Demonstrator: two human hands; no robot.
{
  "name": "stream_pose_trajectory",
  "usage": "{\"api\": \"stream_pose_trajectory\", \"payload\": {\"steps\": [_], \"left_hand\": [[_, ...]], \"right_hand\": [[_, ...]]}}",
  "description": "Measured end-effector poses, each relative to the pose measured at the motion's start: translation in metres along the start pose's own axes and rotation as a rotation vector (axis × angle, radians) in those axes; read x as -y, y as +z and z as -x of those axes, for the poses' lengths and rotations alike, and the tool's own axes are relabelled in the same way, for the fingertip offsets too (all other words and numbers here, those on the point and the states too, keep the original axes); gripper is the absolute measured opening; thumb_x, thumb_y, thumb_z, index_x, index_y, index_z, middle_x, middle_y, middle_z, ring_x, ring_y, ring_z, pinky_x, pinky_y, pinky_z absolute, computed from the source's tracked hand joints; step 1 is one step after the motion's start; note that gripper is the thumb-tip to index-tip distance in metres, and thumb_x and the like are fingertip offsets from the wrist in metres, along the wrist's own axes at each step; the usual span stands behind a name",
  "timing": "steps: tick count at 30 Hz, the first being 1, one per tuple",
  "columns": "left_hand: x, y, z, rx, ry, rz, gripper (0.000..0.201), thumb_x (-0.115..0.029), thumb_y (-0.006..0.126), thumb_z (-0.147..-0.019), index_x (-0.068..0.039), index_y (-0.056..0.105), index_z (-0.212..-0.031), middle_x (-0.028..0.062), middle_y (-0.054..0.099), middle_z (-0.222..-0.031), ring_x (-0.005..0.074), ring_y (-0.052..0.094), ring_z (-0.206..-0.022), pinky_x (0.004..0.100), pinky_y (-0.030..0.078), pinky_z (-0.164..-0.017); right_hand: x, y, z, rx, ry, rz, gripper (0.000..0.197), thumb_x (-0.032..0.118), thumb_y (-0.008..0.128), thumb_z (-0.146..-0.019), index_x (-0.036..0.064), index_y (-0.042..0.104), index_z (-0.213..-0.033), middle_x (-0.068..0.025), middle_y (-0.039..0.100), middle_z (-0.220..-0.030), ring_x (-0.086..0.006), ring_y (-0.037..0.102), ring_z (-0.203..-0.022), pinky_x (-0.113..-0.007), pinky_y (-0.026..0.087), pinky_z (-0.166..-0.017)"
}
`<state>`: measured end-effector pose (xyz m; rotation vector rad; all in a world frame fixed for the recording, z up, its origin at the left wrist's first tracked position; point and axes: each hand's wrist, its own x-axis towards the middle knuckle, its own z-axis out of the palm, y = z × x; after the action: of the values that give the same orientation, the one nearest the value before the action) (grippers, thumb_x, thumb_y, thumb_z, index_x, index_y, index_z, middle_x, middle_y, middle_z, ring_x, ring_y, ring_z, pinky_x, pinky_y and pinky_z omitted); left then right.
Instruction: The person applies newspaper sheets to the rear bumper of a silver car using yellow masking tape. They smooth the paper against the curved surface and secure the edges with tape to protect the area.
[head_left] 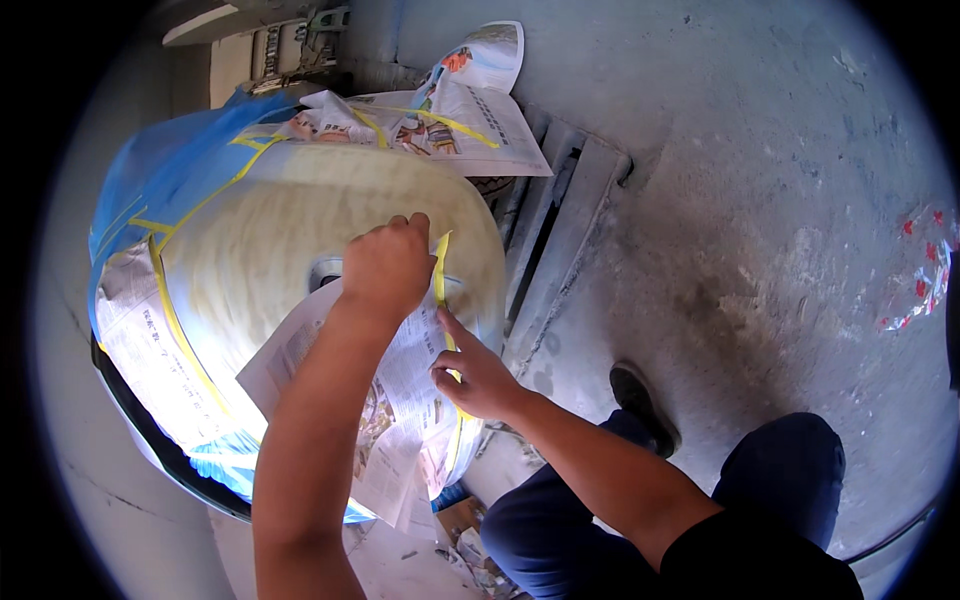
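A rounded cream-coloured car body panel (300,200) with a sanded-looking, cloudy surface stands before me. A newspaper sheet (410,380) hangs over its lower right part, with a yellow masking tape strip (441,275) along the sheet's right edge. My left hand (388,265) is closed in a fist over the sheet's top, beside the tape's upper end; what its fingers hold is hidden. Lower and to the right, my right hand (478,378) has its index finger stretched out against the taped edge, thumb apart from it. Part of a round dark recess (325,272) shows left of my left wrist.
Blue plastic film (165,165) and another newspaper sheet (150,330) are taped along the panel's left side. More newspaper (480,125) covers its far edge. A slotted floor grate (560,220) lies to the right. My bent knee (550,530) is close below the panel.
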<state>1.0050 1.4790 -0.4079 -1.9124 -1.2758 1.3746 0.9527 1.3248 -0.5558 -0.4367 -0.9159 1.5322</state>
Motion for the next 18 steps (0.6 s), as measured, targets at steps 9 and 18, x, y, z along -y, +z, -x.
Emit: {"api": "stream_pose_trajectory", "payload": {"steps": [9,18], "left_hand": [[-0.002,0.025,-0.003,-0.035,-0.005,0.139,0.013,-0.022,0.059,-0.093,-0.009,0.058,-0.093,0.0143,0.069,-0.09,0.0381,0.067,-0.084,0.0487,0.053,-0.072],[0.005,0.039,0.033,-0.245,-0.107,0.23,0.012,-0.021,0.058,-0.094,-0.01,0.057,-0.089,0.0124,0.068,-0.083,0.0384,0.068,-0.072,0.0494,0.053,-0.06]], "right_hand": [[-0.015,0.008,-0.004,-0.177,-0.172,0.096,0.006,0.01,0.068,-0.079,0.0035,0.067,-0.079,-0.028,0.031,-0.154,-0.0427,0.049,-0.124,-0.045,0.041,-0.104],[-0.015,0.008,-0.003,-0.163,-0.153,0.097,0.007,0.009,0.067,-0.079,0.002,0.068,-0.077,-0.0283,0.031,-0.153,-0.0428,0.05,-0.12,-0.046,0.042,-0.103]]}}
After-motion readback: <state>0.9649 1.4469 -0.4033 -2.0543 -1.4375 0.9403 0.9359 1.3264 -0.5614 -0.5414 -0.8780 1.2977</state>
